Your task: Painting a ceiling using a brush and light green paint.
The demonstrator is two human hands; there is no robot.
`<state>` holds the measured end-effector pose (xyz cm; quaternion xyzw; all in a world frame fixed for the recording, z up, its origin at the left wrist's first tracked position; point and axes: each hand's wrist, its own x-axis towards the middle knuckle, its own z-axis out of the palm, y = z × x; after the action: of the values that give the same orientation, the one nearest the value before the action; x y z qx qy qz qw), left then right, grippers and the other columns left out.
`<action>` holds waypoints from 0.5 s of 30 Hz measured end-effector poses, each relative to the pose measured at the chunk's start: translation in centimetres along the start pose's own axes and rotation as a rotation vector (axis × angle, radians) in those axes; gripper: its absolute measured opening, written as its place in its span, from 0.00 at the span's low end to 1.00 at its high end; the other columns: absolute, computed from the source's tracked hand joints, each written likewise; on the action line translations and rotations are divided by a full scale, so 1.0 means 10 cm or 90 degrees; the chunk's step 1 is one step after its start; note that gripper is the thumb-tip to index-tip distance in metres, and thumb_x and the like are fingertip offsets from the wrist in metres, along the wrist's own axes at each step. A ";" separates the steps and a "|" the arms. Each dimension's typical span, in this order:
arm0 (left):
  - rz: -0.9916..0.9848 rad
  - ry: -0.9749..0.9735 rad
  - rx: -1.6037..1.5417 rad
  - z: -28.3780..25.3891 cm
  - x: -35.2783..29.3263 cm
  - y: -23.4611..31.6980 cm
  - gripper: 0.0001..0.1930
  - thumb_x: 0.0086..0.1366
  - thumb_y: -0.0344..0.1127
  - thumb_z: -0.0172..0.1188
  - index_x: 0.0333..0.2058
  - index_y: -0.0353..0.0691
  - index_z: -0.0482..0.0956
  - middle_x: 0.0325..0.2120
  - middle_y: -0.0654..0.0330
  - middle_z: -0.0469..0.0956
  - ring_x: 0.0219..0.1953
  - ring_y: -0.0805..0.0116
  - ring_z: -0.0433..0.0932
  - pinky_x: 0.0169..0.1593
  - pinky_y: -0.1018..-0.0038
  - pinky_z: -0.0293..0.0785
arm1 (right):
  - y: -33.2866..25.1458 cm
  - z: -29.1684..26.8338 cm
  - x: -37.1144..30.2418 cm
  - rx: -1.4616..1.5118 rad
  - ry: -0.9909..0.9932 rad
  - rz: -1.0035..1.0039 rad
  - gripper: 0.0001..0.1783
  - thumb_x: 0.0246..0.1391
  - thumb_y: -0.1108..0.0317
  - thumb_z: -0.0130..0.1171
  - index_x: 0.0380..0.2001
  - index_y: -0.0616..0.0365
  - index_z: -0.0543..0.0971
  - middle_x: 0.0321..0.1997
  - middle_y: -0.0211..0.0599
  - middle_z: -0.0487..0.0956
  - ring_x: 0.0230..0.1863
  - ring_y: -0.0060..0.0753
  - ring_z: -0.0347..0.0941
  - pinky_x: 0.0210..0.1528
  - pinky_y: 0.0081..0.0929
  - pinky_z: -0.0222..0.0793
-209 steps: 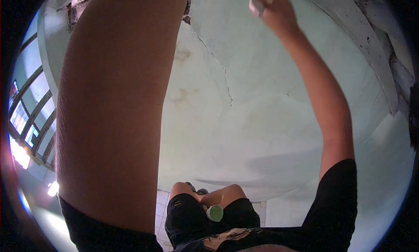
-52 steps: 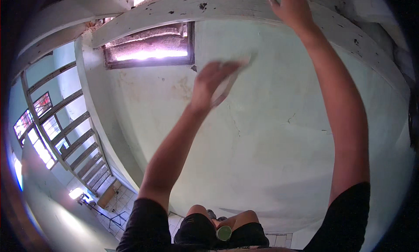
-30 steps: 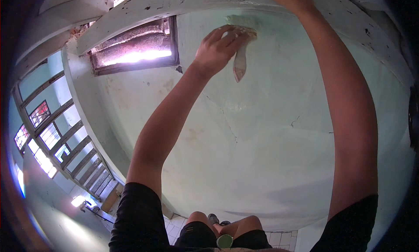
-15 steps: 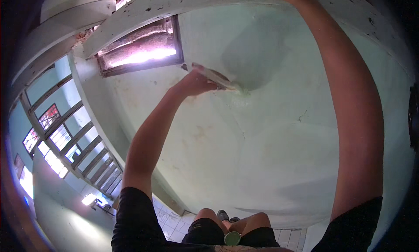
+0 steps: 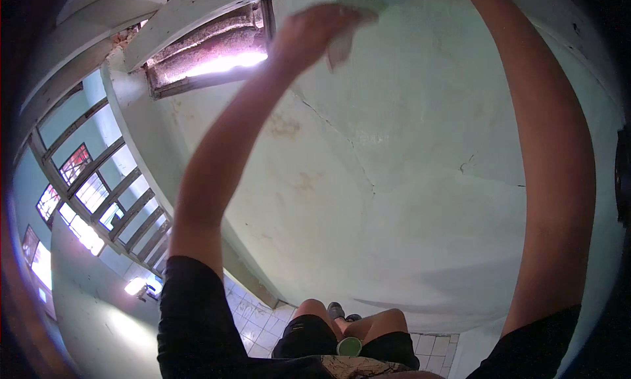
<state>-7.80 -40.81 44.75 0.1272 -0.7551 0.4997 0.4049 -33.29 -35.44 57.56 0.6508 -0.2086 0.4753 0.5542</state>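
My left hand (image 5: pixel 307 36) is raised high against the pale green wall (image 5: pixel 407 142), its fingers closed round a paintbrush (image 5: pixel 340 53). The brush is blurred by motion; its handle hangs below the fingers, and its greenish bristle end is up by the wall just under the beam. My right arm (image 5: pixel 542 136) stretches up along the right side and leaves the picture at the top edge, so the right hand is out of sight. Low down, between my thighs, is a small round tub of green paint (image 5: pixel 349 346).
A white beam (image 5: pixel 197 18) with chipped paint crosses overhead. Below it is a dark-framed opening (image 5: pixel 210 64) with bright light. A wooden ladder-like railing (image 5: pixel 118 195) runs down the left. Cracks and brown stains mark the wall. Tiled floor (image 5: pixel 253 320) lies far below.
My left hand has swept the paintbrush upward along the wall, and the handle now points down instead of up-left. The right arm has shifted slightly right, its hand passing out of view.
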 end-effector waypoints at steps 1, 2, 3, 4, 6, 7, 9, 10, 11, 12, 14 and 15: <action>0.011 -0.005 0.066 0.15 -0.21 0.04 0.20 0.52 0.33 0.58 0.46 0.53 0.77 0.38 0.59 0.79 0.43 0.61 0.78 0.48 0.67 0.76 | -0.02 0.01 0.02 -0.016 -0.003 0.007 0.14 0.51 0.67 0.56 0.40 0.62 0.76 0.41 0.43 0.73 0.43 0.45 0.72 0.47 0.36 0.68; -0.041 0.000 0.013 0.20 -0.30 0.25 0.20 0.51 0.32 0.58 0.46 0.53 0.77 0.38 0.60 0.78 0.43 0.62 0.78 0.47 0.69 0.76 | 0.00 0.01 0.01 -0.038 -0.015 0.012 0.14 0.51 0.67 0.56 0.40 0.61 0.76 0.41 0.43 0.73 0.43 0.45 0.72 0.47 0.36 0.68; -0.091 0.005 -0.039 0.19 -0.41 0.49 0.20 0.51 0.30 0.57 0.45 0.53 0.77 0.37 0.61 0.78 0.43 0.63 0.78 0.46 0.70 0.77 | 0.03 -0.01 0.00 -0.037 -0.021 0.013 0.14 0.51 0.67 0.56 0.40 0.61 0.76 0.41 0.43 0.73 0.43 0.45 0.72 0.47 0.36 0.68; -0.067 0.010 -0.028 0.21 -0.62 0.61 0.21 0.49 0.30 0.58 0.45 0.52 0.77 0.37 0.61 0.78 0.42 0.64 0.78 0.46 0.71 0.77 | 0.03 -0.01 0.02 -0.013 -0.008 0.006 0.14 0.51 0.67 0.56 0.41 0.61 0.76 0.41 0.42 0.74 0.43 0.44 0.72 0.47 0.36 0.68; -0.069 -0.038 -0.088 0.24 -0.93 0.99 0.20 0.49 0.31 0.59 0.44 0.51 0.78 0.37 0.61 0.79 0.41 0.63 0.79 0.44 0.71 0.77 | 0.07 0.01 -0.01 0.002 -0.003 -0.006 0.14 0.51 0.66 0.56 0.41 0.60 0.76 0.40 0.42 0.74 0.44 0.44 0.72 0.47 0.35 0.68; -0.093 -0.096 -0.155 0.16 -1.02 1.16 0.19 0.50 0.31 0.60 0.44 0.50 0.78 0.37 0.61 0.79 0.41 0.62 0.79 0.44 0.71 0.77 | 0.08 0.03 -0.03 -0.002 0.001 -0.006 0.14 0.51 0.66 0.56 0.40 0.60 0.76 0.40 0.42 0.74 0.44 0.44 0.72 0.47 0.35 0.68; -0.190 -0.279 -0.334 -0.01 -1.11 1.21 0.16 0.52 0.33 0.61 0.42 0.48 0.79 0.37 0.59 0.79 0.40 0.61 0.79 0.43 0.70 0.76 | 0.05 0.03 -0.03 -0.004 0.010 -0.002 0.14 0.51 0.66 0.56 0.40 0.60 0.77 0.40 0.42 0.74 0.43 0.43 0.72 0.47 0.35 0.68; -0.289 -0.462 -0.513 -0.06 -1.12 1.21 0.14 0.53 0.35 0.62 0.41 0.45 0.79 0.36 0.57 0.79 0.40 0.60 0.78 0.43 0.69 0.75 | 0.05 0.02 -0.04 -0.007 0.007 -0.004 0.13 0.51 0.66 0.56 0.40 0.60 0.77 0.40 0.42 0.74 0.43 0.43 0.72 0.47 0.34 0.68; -0.295 -0.468 -0.507 -0.15 -1.10 1.14 0.14 0.53 0.35 0.62 0.41 0.45 0.79 0.36 0.57 0.79 0.40 0.60 0.78 0.43 0.69 0.75 | 0.00 0.02 -0.02 -0.001 0.007 -0.004 0.13 0.51 0.66 0.56 0.40 0.60 0.77 0.40 0.42 0.74 0.43 0.43 0.72 0.47 0.34 0.68; -0.283 -0.516 -0.520 -0.15 -1.04 1.03 0.14 0.54 0.38 0.63 0.40 0.44 0.79 0.35 0.56 0.79 0.39 0.59 0.78 0.43 0.68 0.74 | 0.00 0.01 -0.01 0.005 0.005 -0.002 0.13 0.51 0.66 0.56 0.40 0.60 0.77 0.40 0.42 0.74 0.43 0.43 0.72 0.47 0.34 0.68; -0.282 -0.557 -0.482 -0.05 -0.93 0.71 0.16 0.53 0.43 0.64 0.39 0.43 0.79 0.34 0.53 0.79 0.38 0.57 0.78 0.43 0.65 0.73 | 0.00 -0.01 0.02 -0.027 -0.005 0.016 0.13 0.52 0.66 0.55 0.40 0.60 0.77 0.41 0.41 0.74 0.43 0.43 0.72 0.47 0.35 0.68; -0.291 -0.551 -0.430 0.04 -0.88 0.47 0.17 0.52 0.45 0.65 0.39 0.43 0.79 0.33 0.52 0.79 0.37 0.57 0.78 0.43 0.64 0.73 | 0.01 0.00 0.03 -0.021 -0.005 0.020 0.13 0.52 0.66 0.55 0.40 0.60 0.77 0.41 0.41 0.74 0.43 0.43 0.72 0.47 0.35 0.68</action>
<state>-5.18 -40.83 35.18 0.3425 -0.9223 0.0347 0.1755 -33.20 -35.40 57.87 0.6403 -0.2288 0.4777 0.5563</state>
